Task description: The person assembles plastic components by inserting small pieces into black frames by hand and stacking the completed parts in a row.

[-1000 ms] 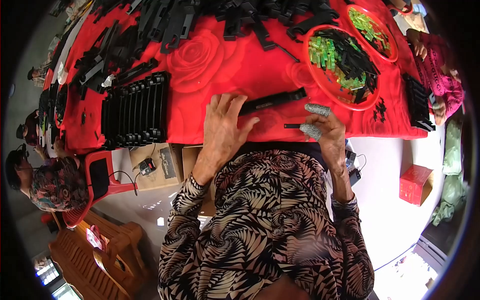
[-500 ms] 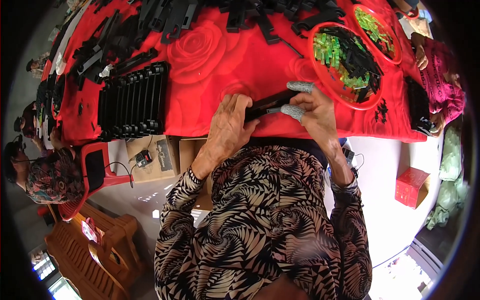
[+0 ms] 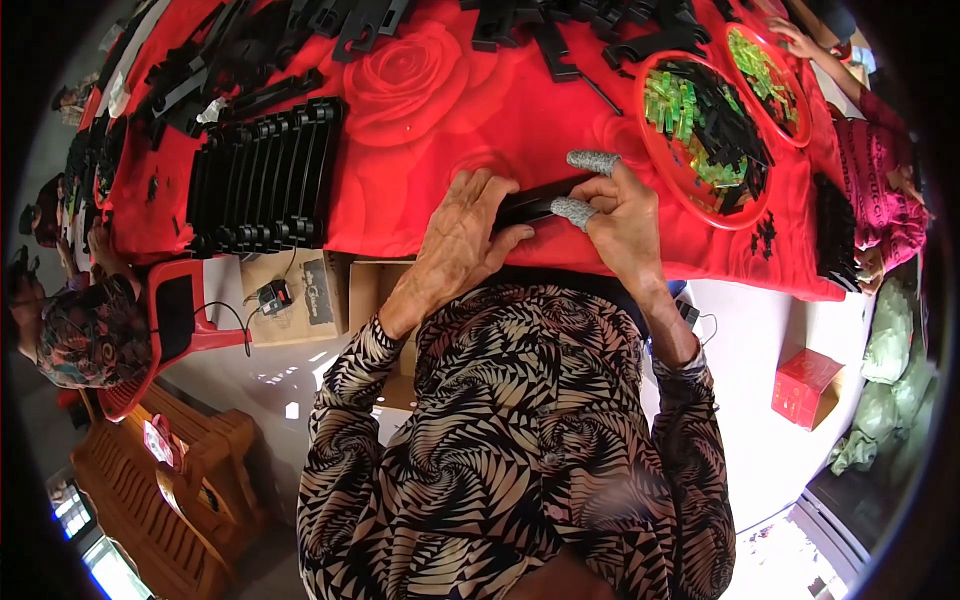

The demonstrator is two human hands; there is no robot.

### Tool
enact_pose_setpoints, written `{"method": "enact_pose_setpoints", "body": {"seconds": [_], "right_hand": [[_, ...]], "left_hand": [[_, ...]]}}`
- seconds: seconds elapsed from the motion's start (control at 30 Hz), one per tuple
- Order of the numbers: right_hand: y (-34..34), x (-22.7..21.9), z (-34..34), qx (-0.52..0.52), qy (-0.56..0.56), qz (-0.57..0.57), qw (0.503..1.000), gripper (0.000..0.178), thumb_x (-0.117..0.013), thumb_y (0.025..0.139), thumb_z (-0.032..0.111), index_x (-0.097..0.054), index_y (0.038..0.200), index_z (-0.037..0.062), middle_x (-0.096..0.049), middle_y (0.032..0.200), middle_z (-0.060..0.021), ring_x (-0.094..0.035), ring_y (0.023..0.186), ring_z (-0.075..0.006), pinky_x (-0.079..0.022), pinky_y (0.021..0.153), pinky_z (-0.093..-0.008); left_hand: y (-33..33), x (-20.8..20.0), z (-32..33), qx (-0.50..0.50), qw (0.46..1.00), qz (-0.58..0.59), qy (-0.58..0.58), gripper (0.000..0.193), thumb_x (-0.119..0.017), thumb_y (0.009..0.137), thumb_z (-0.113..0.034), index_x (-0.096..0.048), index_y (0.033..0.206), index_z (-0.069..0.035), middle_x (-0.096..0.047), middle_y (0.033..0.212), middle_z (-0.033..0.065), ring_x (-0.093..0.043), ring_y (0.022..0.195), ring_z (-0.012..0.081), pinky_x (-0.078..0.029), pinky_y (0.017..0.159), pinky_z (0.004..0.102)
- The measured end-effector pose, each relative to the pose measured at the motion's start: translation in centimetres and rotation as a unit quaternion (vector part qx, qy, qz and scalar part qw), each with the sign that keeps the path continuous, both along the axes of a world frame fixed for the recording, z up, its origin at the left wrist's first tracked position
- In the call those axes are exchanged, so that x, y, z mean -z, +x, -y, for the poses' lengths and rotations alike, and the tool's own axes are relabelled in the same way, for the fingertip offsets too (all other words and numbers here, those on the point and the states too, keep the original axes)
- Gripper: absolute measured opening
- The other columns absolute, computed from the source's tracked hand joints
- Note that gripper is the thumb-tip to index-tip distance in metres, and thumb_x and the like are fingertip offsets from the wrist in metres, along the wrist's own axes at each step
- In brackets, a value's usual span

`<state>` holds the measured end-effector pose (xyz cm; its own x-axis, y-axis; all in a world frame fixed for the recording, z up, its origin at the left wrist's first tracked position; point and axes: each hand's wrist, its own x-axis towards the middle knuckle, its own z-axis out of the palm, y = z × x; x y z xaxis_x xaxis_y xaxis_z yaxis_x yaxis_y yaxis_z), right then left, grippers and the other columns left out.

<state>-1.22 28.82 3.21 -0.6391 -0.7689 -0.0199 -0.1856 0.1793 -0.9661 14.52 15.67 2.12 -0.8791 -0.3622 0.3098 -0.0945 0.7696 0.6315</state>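
Between my hands, over the near edge of the red table, is a long black plastic part (image 3: 535,202). My left hand (image 3: 462,232) is closed around its left end, the thumb below and the fingers above. At the other end my right hand (image 3: 618,215) pinches it between thumb and forefinger, both wearing grey knitted finger covers (image 3: 594,161). Any small piece under the fingertips is hidden. To the left lies a neat row of similar black plastic parts (image 3: 265,180). A red basket (image 3: 650,165) of green-yellow and black small pieces stands right of my right hand.
Loose black parts (image 3: 370,20) are heaped along the far side. A second red basket (image 3: 808,120) stands at the far right, near another person's hand (image 3: 795,38). Small black bits (image 3: 763,238) lie by the near basket. People sit left and right; a red chair (image 3: 165,325) is at left.
The view has shifted slightly. My right thumb and forefinger have moved a little along the black part, and its grey strip no longer shows. A person's arm now reaches in at the far right.
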Motion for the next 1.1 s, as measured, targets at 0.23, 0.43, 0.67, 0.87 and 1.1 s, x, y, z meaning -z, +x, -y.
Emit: {"method": "enact_pose_setpoints", "body": {"seconds": [0.23,0.43,0.67,0.87,1.1], "right_hand": [[0.4,-0.4,-0.1,0.001,0.01,-0.059,0.998,0.045,-0.071,0.075,-0.01,-0.059,0.118,-0.0014,-0.067,0.074,-0.0085,-0.047,0.051,-0.0038,-0.038,0.046,-0.0235],[1.4,-0.4,-0.2,0.014,0.015,-0.116,0.993,0.049,-0.066,0.073,-0.012,-0.058,0.12,-0.0017,-0.06,0.068,-0.0068,-0.046,0.049,-0.0097,-0.04,0.047,-0.0284],[2.1,0.3,-0.3,0.038,0.002,-0.185,0.982,0.052,-0.064,0.073,-0.011,-0.054,0.124,-0.0018,-0.057,0.078,-0.0119,-0.055,0.062,-0.0242,-0.048,0.056,-0.0382],[2.5,1.6,0.2,0.058,-0.014,-0.229,0.972,0.051,-0.064,0.074,-0.008,-0.053,0.123,0.0,-0.057,0.086,-0.0172,-0.06,0.073,-0.0369,-0.05,0.062,-0.0452],[2.8,2.8,-0.4,0.08,-0.07,-0.224,0.969,0.053,-0.063,0.076,-0.013,-0.054,0.126,-0.0026,-0.052,0.072,-0.0056,-0.043,0.049,-0.0121,-0.039,0.047,-0.0301]], "left_hand": [[0.2,0.2,-0.2,-0.019,0.999,0.034,0.019,0.048,-0.075,0.082,-0.022,-0.053,0.119,-0.002,-0.057,0.108,0.0229,-0.052,0.106,0.0422,-0.045,0.091,0.0484],[0.1,0.3,-0.4,-0.013,1.0,0.01,-0.022,0.045,-0.074,0.081,-0.019,-0.055,0.115,0.002,-0.055,0.105,0.0198,-0.052,0.097,0.0398,-0.047,0.082,0.0468],[-1.2,-1.0,-0.1,-0.016,0.998,0.035,-0.05,0.033,-0.071,0.082,-0.015,-0.056,0.105,0.003,-0.055,0.098,0.0174,-0.053,0.094,0.0376,-0.047,0.077,0.0465],[-2.1,-1.3,0.0,-0.043,0.996,0.079,-0.017,0.026,-0.067,0.083,-0.01,-0.055,0.103,0.002,-0.058,0.099,0.0222,-0.056,0.095,0.043,-0.048,0.078,0.049],[-2.3,-1.6,-0.9,-0.024,0.992,0.111,-0.053,0.023,-0.064,0.085,-0.01,-0.05,0.099,0.003,-0.056,0.093,0.0219,-0.055,0.09,0.0409,-0.045,0.074,0.0502]]}}
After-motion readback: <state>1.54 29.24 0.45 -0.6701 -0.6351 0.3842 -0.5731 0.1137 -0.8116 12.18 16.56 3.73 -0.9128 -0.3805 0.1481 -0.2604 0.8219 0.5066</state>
